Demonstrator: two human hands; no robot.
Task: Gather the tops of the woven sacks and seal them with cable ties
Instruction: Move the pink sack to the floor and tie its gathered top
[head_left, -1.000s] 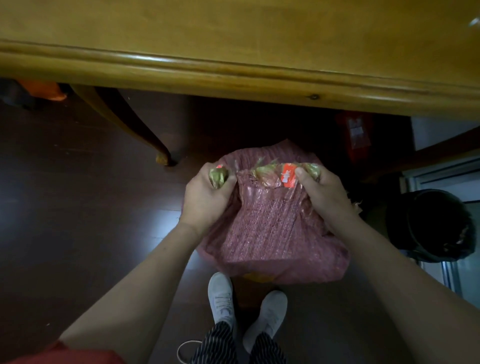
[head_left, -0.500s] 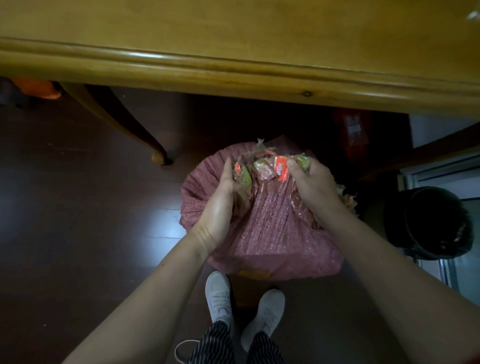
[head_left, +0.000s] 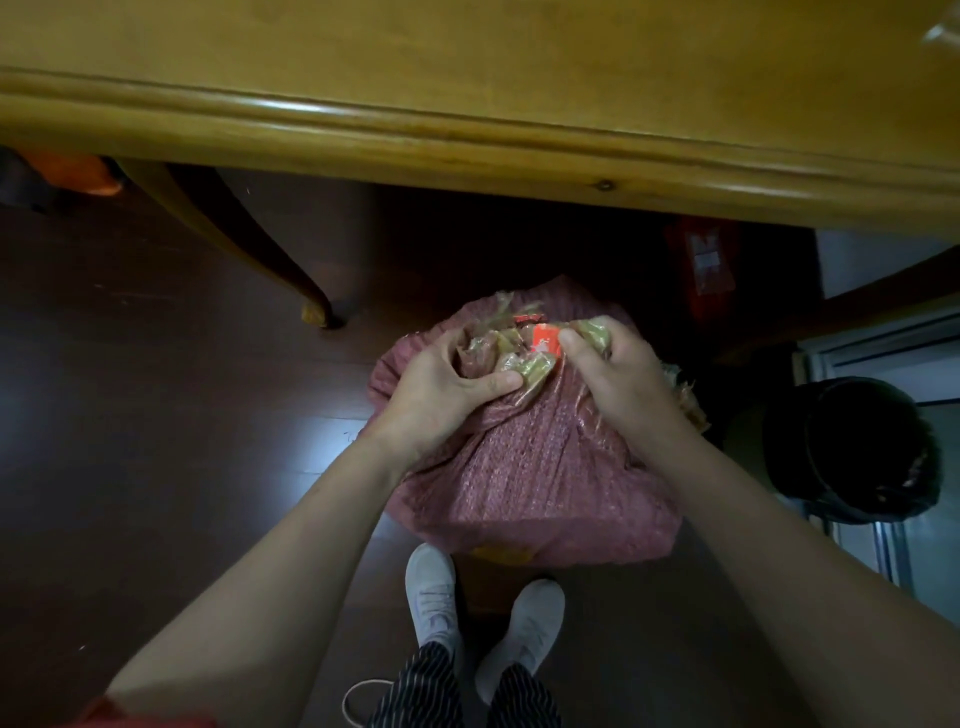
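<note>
From the head camera, the pinkish-red woven plastic sack sits on the dark wooden floor just ahead of your white shoes, below the yellow wooden table. Your left hand curls round the bunched mouth, thumb pressing the folds. Your right hand pinches the opposite rim. The weave looks soft, crinkly and probably slick, and the load looks bulky. Grip low on the gathered neck so it cannot fan open. No cable tie shows.
</note>
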